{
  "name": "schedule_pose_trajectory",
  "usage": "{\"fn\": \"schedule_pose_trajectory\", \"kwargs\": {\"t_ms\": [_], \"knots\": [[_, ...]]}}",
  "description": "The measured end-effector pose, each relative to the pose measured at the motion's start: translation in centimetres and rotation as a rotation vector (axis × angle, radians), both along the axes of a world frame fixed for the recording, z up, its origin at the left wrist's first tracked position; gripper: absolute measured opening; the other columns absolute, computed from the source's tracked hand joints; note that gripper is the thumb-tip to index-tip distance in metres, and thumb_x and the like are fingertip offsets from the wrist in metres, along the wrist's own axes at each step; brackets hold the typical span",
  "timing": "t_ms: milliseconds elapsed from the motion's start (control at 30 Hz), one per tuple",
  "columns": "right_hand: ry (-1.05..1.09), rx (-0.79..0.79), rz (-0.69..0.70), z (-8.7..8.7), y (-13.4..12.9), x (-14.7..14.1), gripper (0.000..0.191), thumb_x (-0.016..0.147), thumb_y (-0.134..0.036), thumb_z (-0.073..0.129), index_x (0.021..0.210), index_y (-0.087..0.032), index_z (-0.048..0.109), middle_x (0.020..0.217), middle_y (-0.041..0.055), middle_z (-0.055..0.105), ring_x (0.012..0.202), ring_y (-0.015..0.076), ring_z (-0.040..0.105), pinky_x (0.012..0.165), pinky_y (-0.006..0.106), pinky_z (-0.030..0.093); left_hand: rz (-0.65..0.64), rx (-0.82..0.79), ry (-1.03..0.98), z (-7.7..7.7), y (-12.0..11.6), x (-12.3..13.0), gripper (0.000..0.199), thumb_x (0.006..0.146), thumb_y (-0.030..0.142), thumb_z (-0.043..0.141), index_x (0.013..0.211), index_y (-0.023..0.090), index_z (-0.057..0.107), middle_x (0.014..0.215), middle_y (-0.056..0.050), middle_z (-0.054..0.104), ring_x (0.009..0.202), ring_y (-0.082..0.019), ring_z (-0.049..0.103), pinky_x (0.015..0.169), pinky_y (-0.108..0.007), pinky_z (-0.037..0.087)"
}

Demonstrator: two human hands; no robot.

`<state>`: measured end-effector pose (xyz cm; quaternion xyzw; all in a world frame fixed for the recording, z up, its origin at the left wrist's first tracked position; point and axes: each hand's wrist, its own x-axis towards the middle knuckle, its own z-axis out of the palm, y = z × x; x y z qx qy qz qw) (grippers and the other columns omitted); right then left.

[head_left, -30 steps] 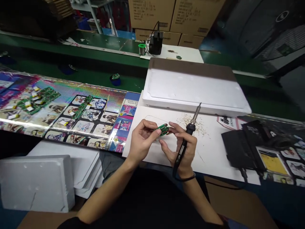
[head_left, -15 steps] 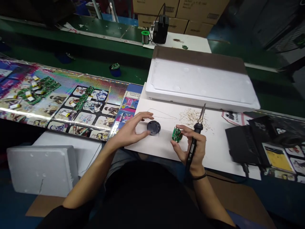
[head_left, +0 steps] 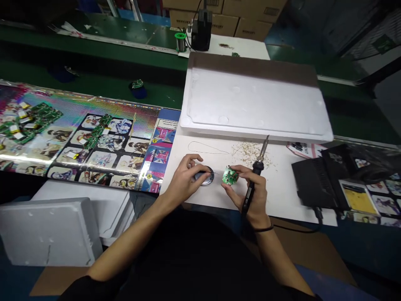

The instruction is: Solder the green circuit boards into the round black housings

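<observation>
My left hand (head_left: 183, 177) grips a round black disc (head_left: 205, 176), its fingers over most of the top. Just to the right, my right hand (head_left: 250, 190) pinches a round green circuit board (head_left: 230, 175) between thumb and fingers. The same hand also holds a black soldering iron (head_left: 255, 171), with its metal tip (head_left: 266, 140) pointing up and away from me. Both hands work above a white sheet (head_left: 282, 200). A thin wire loop (head_left: 206, 147) lies on it, beyond my left hand. Pale solder debris (head_left: 250, 152) is scattered near the iron's tip.
A large white foam slab (head_left: 253, 98) lies just beyond the sheet. On the left, a printed foil sheet (head_left: 78, 138) carries several green boards with yellow cells. A black soldering station (head_left: 316, 179) stands on the right. A solder spool (head_left: 181, 42) stands farther back.
My left hand has closed over the black disc, which it only neared before. The green board has shifted slightly left, toward the disc. The view has tilted a little.
</observation>
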<state>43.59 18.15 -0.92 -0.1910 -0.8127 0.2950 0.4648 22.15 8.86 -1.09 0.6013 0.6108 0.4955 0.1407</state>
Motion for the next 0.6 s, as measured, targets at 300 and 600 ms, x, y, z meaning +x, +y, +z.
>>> {"fn": "schedule_pose_trajectory", "kwargs": {"t_ms": [300, 600], "knots": [[-0.148, 0.161, 0.100, -0.8, -1.5, -1.7, 0.051, 0.092, -0.016, 0.082, 0.131, -0.024, 0.050, 0.129, 0.0159, 0.072, 0.116, 0.0267, 0.073, 0.090, 0.045, 0.068, 0.005, -0.202, -0.759, 0.2, -0.3, -0.4, 0.030, 0.091, 0.046, 0.082, 0.100, 0.018, 0.073, 0.098, -0.007, 0.076, 0.091, -0.019, 0.072, 0.081, -0.029, 0.057], [0.004, 0.242, 0.097, -0.8, -0.6, -1.7, 0.055, 0.086, -0.003, 0.084, 0.127, -0.018, 0.050, 0.130, 0.0214, 0.068, 0.123, 0.0285, 0.071, 0.094, 0.047, 0.068, 0.403, 0.118, -0.135, 2.8, 1.3, -6.5, 0.036, 0.101, 0.045, 0.070, 0.125, 0.018, 0.064, 0.130, -0.013, 0.063, 0.114, -0.023, 0.061, 0.088, -0.034, 0.050]]}}
